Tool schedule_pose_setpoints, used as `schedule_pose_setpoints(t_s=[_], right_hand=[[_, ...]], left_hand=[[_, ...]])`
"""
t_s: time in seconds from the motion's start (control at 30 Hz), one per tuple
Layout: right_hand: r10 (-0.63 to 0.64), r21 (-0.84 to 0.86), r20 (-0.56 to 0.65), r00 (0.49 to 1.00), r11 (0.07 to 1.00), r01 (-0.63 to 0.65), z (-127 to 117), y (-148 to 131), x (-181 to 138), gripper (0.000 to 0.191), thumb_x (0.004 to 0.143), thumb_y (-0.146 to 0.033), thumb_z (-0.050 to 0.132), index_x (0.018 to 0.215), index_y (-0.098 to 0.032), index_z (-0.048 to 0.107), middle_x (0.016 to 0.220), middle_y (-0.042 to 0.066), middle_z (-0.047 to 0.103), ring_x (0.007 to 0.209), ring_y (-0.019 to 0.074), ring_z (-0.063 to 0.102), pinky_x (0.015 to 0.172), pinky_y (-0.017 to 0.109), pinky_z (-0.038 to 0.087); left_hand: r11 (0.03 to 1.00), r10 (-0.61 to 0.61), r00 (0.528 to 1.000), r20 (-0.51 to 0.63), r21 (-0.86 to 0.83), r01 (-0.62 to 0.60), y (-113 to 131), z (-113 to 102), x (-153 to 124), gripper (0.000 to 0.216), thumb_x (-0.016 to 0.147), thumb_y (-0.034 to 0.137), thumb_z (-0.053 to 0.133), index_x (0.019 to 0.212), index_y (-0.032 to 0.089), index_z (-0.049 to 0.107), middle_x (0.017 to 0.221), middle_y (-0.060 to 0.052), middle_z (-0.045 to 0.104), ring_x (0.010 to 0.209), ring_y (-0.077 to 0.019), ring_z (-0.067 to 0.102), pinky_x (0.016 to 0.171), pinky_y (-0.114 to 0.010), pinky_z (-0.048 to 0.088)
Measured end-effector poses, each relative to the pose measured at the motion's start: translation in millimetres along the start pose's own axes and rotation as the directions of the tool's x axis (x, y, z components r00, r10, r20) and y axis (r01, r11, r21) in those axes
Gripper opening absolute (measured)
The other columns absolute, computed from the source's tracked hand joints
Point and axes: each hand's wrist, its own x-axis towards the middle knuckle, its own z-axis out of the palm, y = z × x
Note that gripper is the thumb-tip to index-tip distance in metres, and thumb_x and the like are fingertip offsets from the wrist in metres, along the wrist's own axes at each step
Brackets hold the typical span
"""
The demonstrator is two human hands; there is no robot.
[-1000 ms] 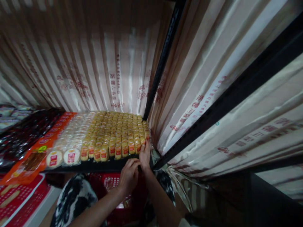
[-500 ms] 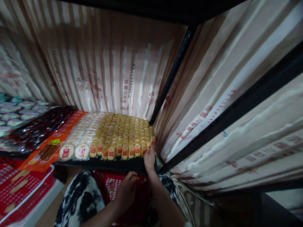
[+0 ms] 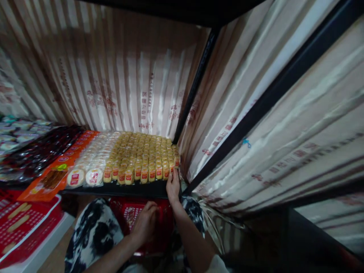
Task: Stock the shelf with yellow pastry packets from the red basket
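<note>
Rows of small yellow snack packets with red labels fill the right end of a black shelf. My right hand rests on the shelf's front edge, its fingers up against the rightmost front packet. My left hand is lower, reaching down into a red plastic basket under the shelf with its fingers curled; what they hold, if anything, is hidden. A black-and-white patterned garment on my knee lies left of the basket.
Round white packets, orange packets and dark packets lie left on the shelf. A red box sits lower left. Printed shiny curtains hang behind and to the right, crossed by black posts.
My left hand has dropped from beside my right hand at the shelf edge down into the red basket. My right hand stays at the front packets. The view has shifted slightly.
</note>
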Motion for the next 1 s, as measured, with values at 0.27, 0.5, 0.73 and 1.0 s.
schedule_pose_setpoints(t_s=[0.27,0.5,0.73,1.0], right_hand=[[-0.044,-0.096,0.021,0.999,0.994,0.046,1,0,-4,0.053,0.088,-0.043,0.030,0.126,-0.014,0.054,0.135,0.015,0.042,0.125,0.0247,0.039,0.104,0.042,0.033],[-0.063,-0.121,0.066,0.996,0.990,0.071,-2,-4,-5,0.051,0.089,-0.041,0.030,0.130,-0.018,0.050,0.137,0.012,0.041,0.128,0.0243,0.036,0.104,0.042,0.033],[-0.019,-0.111,0.076,0.997,0.993,0.027,0,-6,-5,0.052,0.088,-0.042,0.033,0.131,-0.019,0.049,0.140,0.011,0.040,0.128,0.0251,0.035,0.105,0.043,0.030],[0.088,0.092,0.173,0.981,0.990,-0.105,-9,-1,2,0.054,0.089,-0.045,0.027,0.131,-0.019,0.048,0.141,0.008,0.041,0.130,0.0182,0.035,0.110,0.037,0.023]], left_hand=[[0.999,-0.038,0.996,0.075,-0.034,0.040,3,5,0,0.034,0.082,0.009,0.033,0.089,0.019,0.065,0.097,-0.008,0.063,0.091,-0.0174,0.062,0.082,-0.029,0.051],[0.995,-0.076,0.990,0.121,-0.053,0.083,-2,18,1,0.035,0.081,0.008,0.033,0.089,0.019,0.065,0.096,-0.007,0.063,0.092,-0.0170,0.061,0.082,-0.029,0.049],[0.998,-0.007,0.994,0.106,-0.068,0.014,3,21,16,0.034,0.084,0.009,0.031,0.086,0.018,0.064,0.094,-0.008,0.061,0.090,-0.0162,0.060,0.084,-0.029,0.049],[0.988,-0.069,0.997,-0.048,-0.144,0.061,7,25,67,0.046,0.069,-0.003,0.035,0.104,0.016,0.058,0.111,-0.007,0.058,0.085,-0.0114,0.062,0.085,-0.029,0.051]])
